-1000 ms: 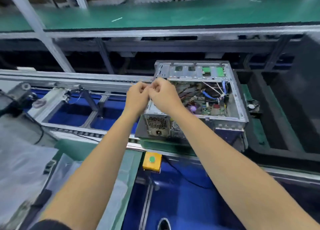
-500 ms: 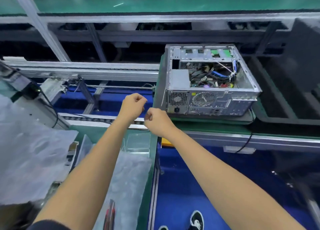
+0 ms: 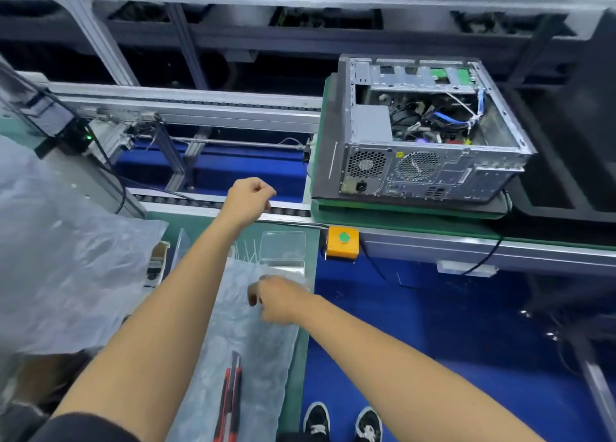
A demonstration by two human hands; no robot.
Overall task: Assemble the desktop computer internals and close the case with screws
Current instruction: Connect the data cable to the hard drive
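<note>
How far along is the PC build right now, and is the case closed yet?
Done: the open grey metal computer case already holds a power supply, a rear fan and wired cables. In hand: the right hand reaches down over the clear plastic bag near a small transparent box; the left hand hangs curled, holding nothing visible. Left: the case side is uncovered; no panel or screws fitted.

Blue floor [image 3: 450, 325] under an aluminium-framed conveyor line [image 3: 200, 105]. Green-topped bench [image 3: 301, 358] at near left, crumpled clear plastic sheeting [image 3: 66, 258] on it. Orange button box [image 3: 342, 242] on the line's front rail.
</note>
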